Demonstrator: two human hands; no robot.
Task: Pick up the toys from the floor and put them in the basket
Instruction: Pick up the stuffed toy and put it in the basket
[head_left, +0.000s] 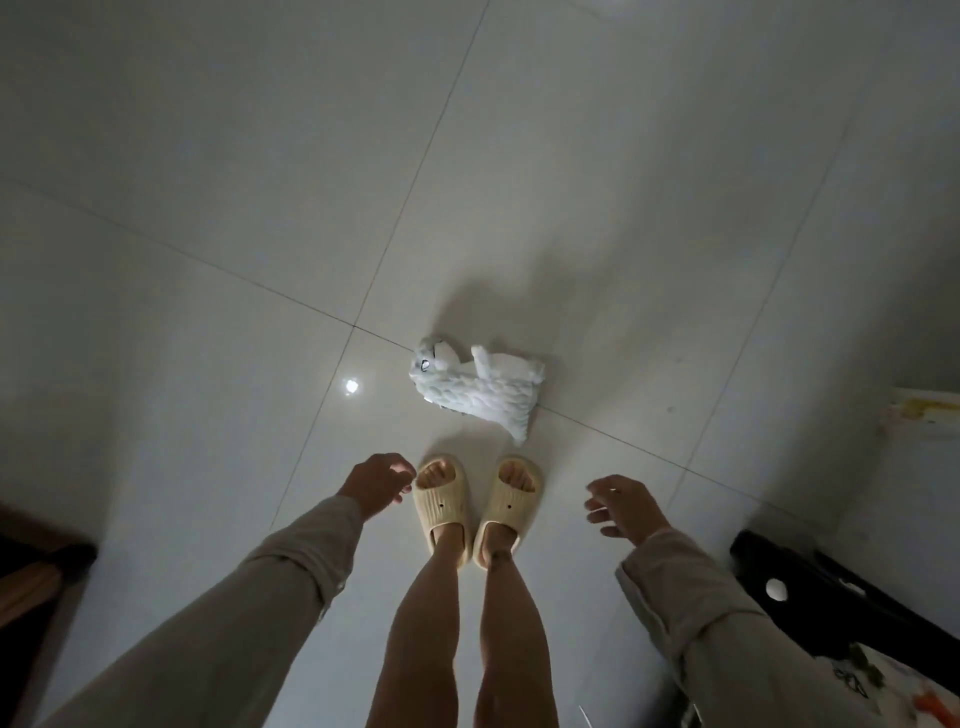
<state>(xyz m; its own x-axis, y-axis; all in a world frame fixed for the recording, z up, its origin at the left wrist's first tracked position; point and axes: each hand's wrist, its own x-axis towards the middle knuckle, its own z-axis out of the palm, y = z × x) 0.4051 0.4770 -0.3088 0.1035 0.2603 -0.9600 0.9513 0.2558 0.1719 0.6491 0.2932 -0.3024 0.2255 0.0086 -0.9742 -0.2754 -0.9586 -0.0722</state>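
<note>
At the far left edge a dark piece of furniture (31, 561) is partly seen, too dim to be identified. Next, the left hand (376, 480) is held out over the tiled floor (208, 208), fingers loosely curled and holding nothing. Just beside it the feet in pale yellow slippers (475, 506) are planted close together. Ahead of the slippers, near a crossing of grout lines, a white plush toy (478, 387) lies on its side, untouched by either hand. To the right the right hand (621, 504) is spread, fingers apart and empty. At the lower right a black object (810, 587) is seen, its nature unclear. No basket is visible.

The toy is judged not yet picked up. A stoop is called for, and the glossy tile could be slippery under the loose slippers. In the dim light the pale toy against pale tile could be misjudged, so that only a limb is pinched and the toy dropped. The basket's position must be found before anything is carried.
</note>
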